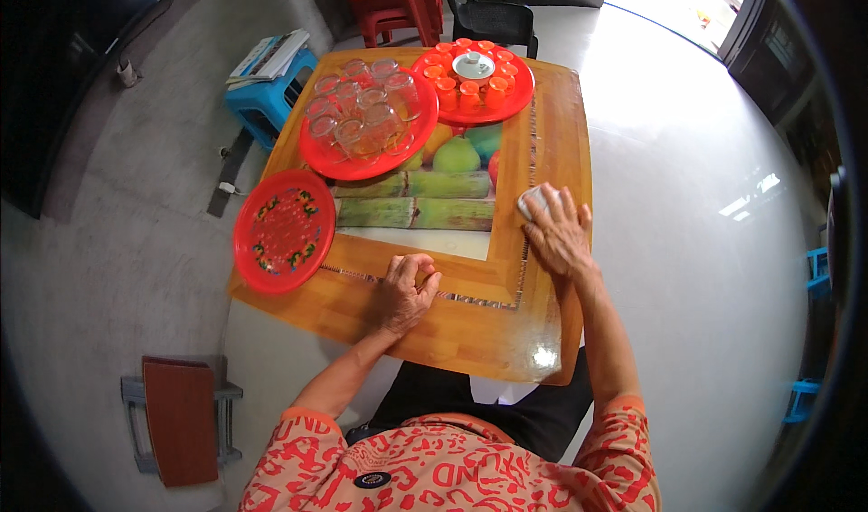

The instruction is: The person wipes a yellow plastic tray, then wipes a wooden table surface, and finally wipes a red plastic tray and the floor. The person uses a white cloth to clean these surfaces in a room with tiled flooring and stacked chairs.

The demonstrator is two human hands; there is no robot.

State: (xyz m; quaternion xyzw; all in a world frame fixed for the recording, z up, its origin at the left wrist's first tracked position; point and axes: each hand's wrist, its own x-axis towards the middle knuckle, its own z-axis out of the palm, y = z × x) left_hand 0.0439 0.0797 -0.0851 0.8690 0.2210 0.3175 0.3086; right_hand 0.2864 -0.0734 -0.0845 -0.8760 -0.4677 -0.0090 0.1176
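My right hand [560, 235] presses a folded white cloth [534, 201] flat against the right border of the wooden table [461, 342]. Fingers loosely curled, my left hand [408, 291] is over the table's near part, with a gap between thumb and forefinger and nothing visible in it. Whether it touches the wood I cannot tell. To its left lies a red flower-patterned plastic tray [285, 231], reaching past the table's left edge. The tabletop's middle bears a printed panel of fruit and green stalks [420, 200].
Farther back stand a red tray [424, 132] of upturned glass mugs [366, 109] and a red tray [522, 95] with orange cups [469, 92] around a white lidded bowl [473, 66]. A blue stool [261, 102] with papers, stacked red chairs [390, 3] and a black chair [494, 20] surround the table.
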